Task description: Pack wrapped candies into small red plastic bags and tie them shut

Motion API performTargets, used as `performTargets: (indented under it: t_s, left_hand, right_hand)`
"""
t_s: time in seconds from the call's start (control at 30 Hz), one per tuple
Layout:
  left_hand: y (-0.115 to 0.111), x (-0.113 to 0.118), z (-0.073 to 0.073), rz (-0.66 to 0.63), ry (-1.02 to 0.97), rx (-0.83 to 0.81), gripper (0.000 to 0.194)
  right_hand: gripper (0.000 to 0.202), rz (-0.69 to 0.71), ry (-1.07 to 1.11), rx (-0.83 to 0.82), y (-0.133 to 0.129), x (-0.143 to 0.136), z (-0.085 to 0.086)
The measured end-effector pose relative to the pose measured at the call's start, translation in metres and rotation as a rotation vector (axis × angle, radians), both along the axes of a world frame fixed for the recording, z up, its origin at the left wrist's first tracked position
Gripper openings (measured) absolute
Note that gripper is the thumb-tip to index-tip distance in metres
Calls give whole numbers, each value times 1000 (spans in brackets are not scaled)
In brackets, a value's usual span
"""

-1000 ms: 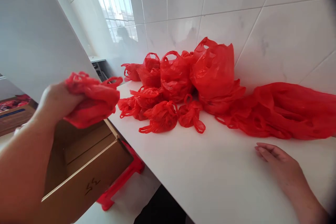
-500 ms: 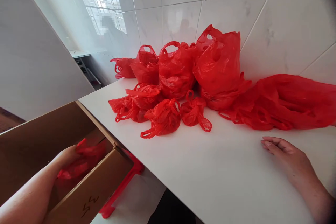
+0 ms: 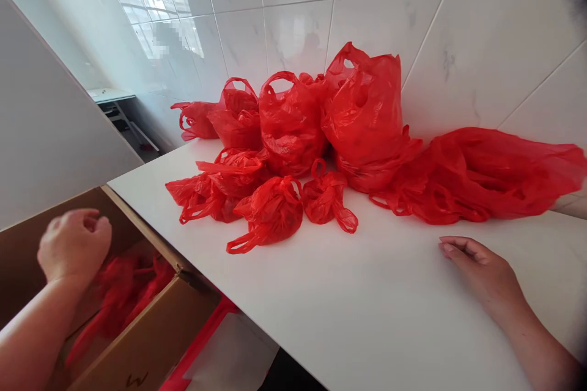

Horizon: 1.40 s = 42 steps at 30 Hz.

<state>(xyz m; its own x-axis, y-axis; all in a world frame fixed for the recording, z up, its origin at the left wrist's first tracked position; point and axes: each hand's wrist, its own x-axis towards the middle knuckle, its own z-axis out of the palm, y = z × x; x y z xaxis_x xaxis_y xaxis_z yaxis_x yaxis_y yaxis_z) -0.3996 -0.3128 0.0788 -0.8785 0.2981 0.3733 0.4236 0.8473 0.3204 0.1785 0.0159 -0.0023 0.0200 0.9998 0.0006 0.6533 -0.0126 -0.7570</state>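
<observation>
My left hand (image 3: 76, 241) is raised over the cardboard box (image 3: 151, 333), its fingers curled in and nothing visible in them. Below it, inside the box, lie red plastic bags (image 3: 123, 290), slightly blurred. My right hand (image 3: 479, 266) rests on its side on the white table (image 3: 367, 305), loosely bent and empty, with a gap between thumb and fingers. The nearest thing to it is a limp red plastic bag (image 3: 499, 177) spread along the table. Several small knotted red bags, one of them a bundle (image 3: 275, 211) in front, sit left of that hand.
Behind the small bundles stand fuller red bags, the tallest (image 3: 362, 116) against the tiled wall (image 3: 389, 18). The box meets the table's left edge. A red stool-like frame (image 3: 202, 342) shows under the table edge. A grey panel (image 3: 50, 110) rises at the left.
My left hand has let go of the red bag in the box and lifted up and to the left. The view has turned slightly right; my right hand stays resting on the table.
</observation>
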Motion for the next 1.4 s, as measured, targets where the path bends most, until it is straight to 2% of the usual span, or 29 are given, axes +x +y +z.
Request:
performTargets:
  t_s: [0.07,0.1,0.17,0.27,0.33,0.4,0.47,0.53,0.6,0.67,0.73,0.8,0.9,1.0,1.13,1.23,1.33,1.4]
  left_hand:
    - [23,22,22,-114,267,120,23]
    - [37,38,32,-227,313,146,25]
    - [69,74,45,-532,297,105,27]
    - [121,124,52,-964,319,-55,27]
    - [151,148,51,-1106,286,-179,35]
    - [174,163,47,-1128,208,-325,61]
    - [187,169,41,-1117,91,-491,93]
    - [190,171,34,-1103,-31,-642,109]
    - [188,170,25,-1054,-105,-745,115]
    - [182,167,17,-987,-74,-776,110]
    - [177,163,12,-964,8,-746,93]
    - [174,159,12,-992,66,-683,74]
    - [173,160,22,-986,130,-623,52]
    - [178,169,34,-855,269,-585,34]
    - [196,181,42,-736,412,-543,23]
    - [211,185,43,-726,441,-486,29]
    - [223,195,41,-833,489,-448,61]
    - [230,207,37,-925,508,-525,85]
  right_hand:
    - [37,3,-31,-6,-2,-3,3]
    - [37,8,-46,-8,-3,-5,4]
    - [37,24,-66,-5,-5,-7,7]
    - [37,46,-47,9,-6,-7,9]
    - [38,46,-20,4,-6,-5,9]
    - [39,46,11,-6,-4,-3,9]
    - [39,52,41,-12,-3,-2,8]
    - [39,63,52,-14,-2,-1,7]
    - [37,68,43,-15,-2,-2,7]
    - [36,72,28,-13,-2,-3,8]
    - [33,83,19,-6,-2,-5,9]
    - [31,94,15,-6,-2,-6,10]
    - [30,97,16,-13,-3,-7,11]
    - [29,91,13,-12,-2,-8,10]
    - [30,96,20,-12,-3,-8,10]
    - [31,107,28,2,-3,-8,11]
    - [31,113,34,12,-2,-7,10]
    - [30,112,35,10,-2,-7,10]
